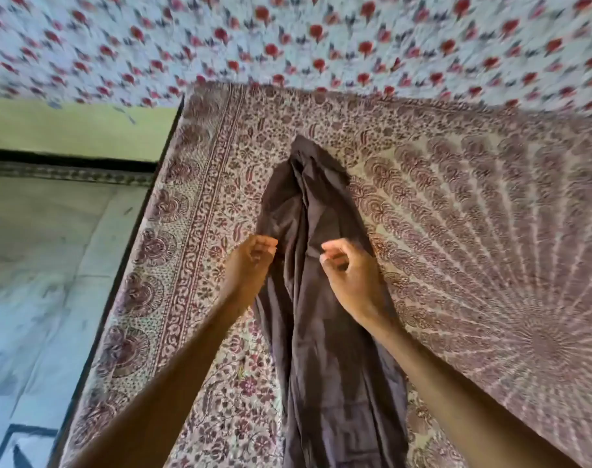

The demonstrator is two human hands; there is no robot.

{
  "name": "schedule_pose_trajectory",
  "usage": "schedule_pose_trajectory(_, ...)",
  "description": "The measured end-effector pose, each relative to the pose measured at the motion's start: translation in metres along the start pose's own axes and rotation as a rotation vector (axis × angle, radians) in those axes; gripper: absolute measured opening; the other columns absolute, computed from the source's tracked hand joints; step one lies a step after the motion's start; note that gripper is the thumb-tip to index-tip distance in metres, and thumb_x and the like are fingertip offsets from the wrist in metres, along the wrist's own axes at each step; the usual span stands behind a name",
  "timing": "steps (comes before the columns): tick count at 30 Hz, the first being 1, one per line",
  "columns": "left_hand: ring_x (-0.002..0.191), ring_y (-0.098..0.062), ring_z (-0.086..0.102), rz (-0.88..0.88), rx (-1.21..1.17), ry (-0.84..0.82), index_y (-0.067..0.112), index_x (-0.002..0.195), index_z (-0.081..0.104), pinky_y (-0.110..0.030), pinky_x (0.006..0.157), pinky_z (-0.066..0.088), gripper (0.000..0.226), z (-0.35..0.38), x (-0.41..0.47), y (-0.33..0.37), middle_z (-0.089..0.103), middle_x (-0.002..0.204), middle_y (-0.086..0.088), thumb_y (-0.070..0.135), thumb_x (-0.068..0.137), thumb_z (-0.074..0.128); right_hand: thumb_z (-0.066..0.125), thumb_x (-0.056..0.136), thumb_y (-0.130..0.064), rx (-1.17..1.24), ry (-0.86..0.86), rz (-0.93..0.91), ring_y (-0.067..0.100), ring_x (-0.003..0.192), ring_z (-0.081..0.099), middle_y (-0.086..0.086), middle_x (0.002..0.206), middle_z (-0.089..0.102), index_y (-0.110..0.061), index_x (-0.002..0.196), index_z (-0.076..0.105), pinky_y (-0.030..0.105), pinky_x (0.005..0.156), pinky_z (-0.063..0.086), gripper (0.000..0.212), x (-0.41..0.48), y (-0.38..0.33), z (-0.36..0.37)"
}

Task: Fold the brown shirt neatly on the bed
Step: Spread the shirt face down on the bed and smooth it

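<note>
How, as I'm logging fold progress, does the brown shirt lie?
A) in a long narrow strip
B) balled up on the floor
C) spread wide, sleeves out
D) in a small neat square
A: the brown shirt lies as a long, creased, narrow strip along the patterned bedspread.

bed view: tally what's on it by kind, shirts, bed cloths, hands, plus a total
shirts: 1, brown shirt
bed cloths: 2, maroon-print bedspread and red-flower sheet
hands: 2, left hand and right hand
total: 5
</note>
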State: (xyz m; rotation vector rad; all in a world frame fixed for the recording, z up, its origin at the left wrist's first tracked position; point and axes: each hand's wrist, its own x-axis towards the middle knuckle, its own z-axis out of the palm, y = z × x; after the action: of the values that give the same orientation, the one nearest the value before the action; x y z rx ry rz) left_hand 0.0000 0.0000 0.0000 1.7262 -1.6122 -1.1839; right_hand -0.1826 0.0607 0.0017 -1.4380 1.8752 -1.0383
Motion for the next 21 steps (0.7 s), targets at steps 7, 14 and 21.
schedule_pose_trajectory(7, 0.106, -0.021, 0.051, -0.231, -0.022, 0.198, 0.013, 0.134, 0.038, -0.028, 0.083, 0.039, 0.058, 0.053, 0.101, -0.035, 0.050, 0.126, -0.011, 0.022, 0.085, 0.068, 0.063, 0.087, -0.028, -0.337, 0.101, 0.115, 0.031, 0.113, 0.052, 0.012, 0.120, 0.057, -0.012, 0.121, 0.054, 0.033, 0.097, 0.037, 0.039, 0.081, 0.070, 0.069)
schedule_pose_trajectory(14, 0.087, -0.027, 0.067, -0.399, -0.260, -0.004, 0.007, 0.103, 0.066, -0.043, 0.083, 0.057, 0.036, 0.066, 0.151, -0.038, 0.070, 0.095, -0.011, 0.027, 0.074, 0.076, 0.060, 0.088, -0.043, -0.224, -0.074, 0.622, 0.033, 0.127, 0.050, 0.013, 0.134, 0.056, -0.011, 0.142, 0.035, 0.048, 0.106, 0.036, 0.067, 0.135, 0.071, 0.072)
schedule_pose_trajectory(21, 0.093, -0.013, 0.070, -0.332, -0.692, -0.460, 0.008, 0.105, 0.069, -0.025, 0.079, 0.055, 0.036, 0.067, 0.105, 0.001, 0.074, 0.102, -0.005, 0.039, 0.096, 0.052, 0.062, 0.084, -0.011, 0.098, -0.024, 0.514, 0.021, 0.074, 0.057, 0.005, 0.082, 0.067, -0.007, 0.096, 0.069, 0.027, 0.057, 0.034, 0.015, 0.091, 0.059, 0.038)
